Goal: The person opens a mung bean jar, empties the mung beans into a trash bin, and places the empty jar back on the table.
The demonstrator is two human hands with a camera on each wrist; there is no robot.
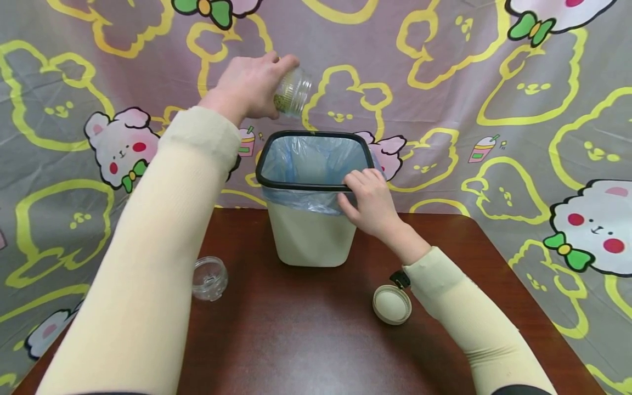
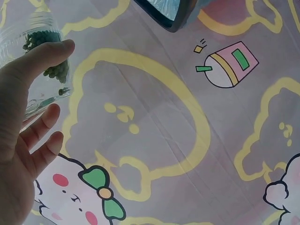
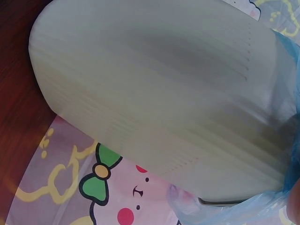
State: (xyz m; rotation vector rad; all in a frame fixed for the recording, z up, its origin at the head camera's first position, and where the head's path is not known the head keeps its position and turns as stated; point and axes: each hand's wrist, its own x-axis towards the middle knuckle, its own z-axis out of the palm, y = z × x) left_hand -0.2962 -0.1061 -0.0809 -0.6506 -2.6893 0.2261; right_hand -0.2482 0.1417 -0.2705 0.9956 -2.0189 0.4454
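In the head view, my left hand (image 1: 254,85) grips a clear jar (image 1: 298,90) tipped on its side, above the left of a lined trash bin (image 1: 311,233). Small green beans (image 2: 58,70) lie inside the jar; the left wrist view shows the thumb across it. My right hand (image 1: 370,200) holds the bin's black rim (image 1: 306,186) at the front right corner, fingers over the edge and thumb outside. A translucent blue bag (image 1: 316,159) lines the bin and folds over the rim. The right wrist view shows mostly the bin's pale side (image 3: 154,93).
A clear, round lidded-looking piece (image 1: 209,278) lies on the brown table (image 1: 296,329) at left, partly behind the left sleeve. A round beige lid (image 1: 392,305) rests near the right forearm, beside a small black object (image 1: 400,279). A patterned cloth (image 1: 444,66) hangs behind.
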